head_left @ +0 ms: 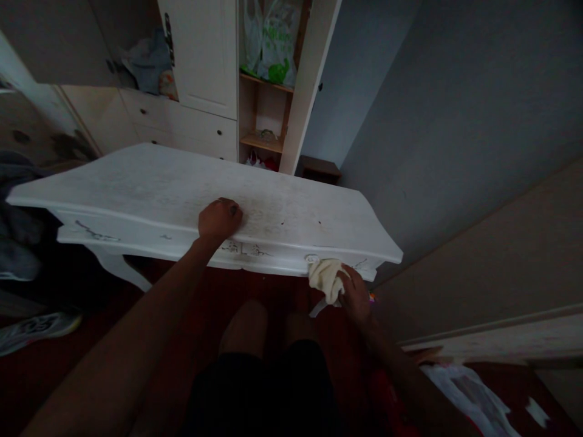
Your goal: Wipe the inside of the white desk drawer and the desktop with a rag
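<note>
A white table [319, 206] with curved edges and dark smudges on its top stands in front of me. My left hand [220, 218] rests closed on the tabletop near the front edge; a small dark thing shows in its curled fingers, too small to name. At the table's front right, my right hand [356, 294] grips a cream cloth [327, 278], which lies against the front drawer panel beside a round white knob [311, 258]. Worn dark carvings mark the front panel.
Behind the table is a white cabinet [203, 60] with an open door and plastic bags [277, 45] on a shelf. A grey wall is at the right. A shoe [39, 331] lies at the left on the red floor.
</note>
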